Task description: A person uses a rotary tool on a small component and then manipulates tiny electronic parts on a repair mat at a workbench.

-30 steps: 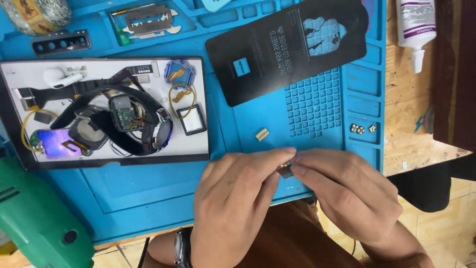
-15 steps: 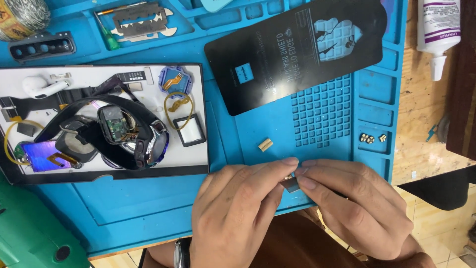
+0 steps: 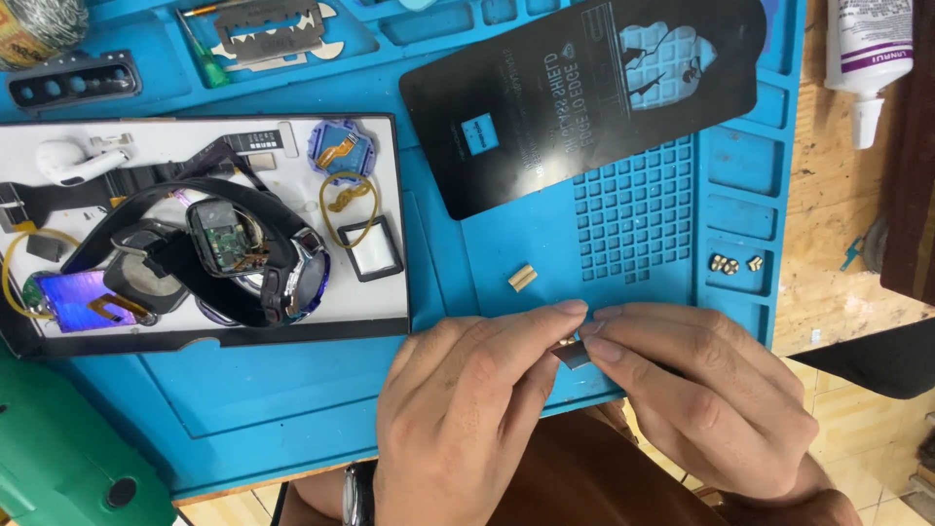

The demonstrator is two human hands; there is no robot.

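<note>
Both hands pinch small dark part [image 3: 573,353] at mat's [image 3: 292,390] front edge: L hand [image 3: 467,419] fingertips clamped from left, R hand [image 3: 706,394] from right, part btwn them.

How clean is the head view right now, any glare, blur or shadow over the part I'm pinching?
Head view: even daylight, sharp across the blue mat; the small dark part between left hand and right hand sits in the fingers' shadow, detail hard to read; soft sheen on the black card; green object at the corner slightly soft.
</note>
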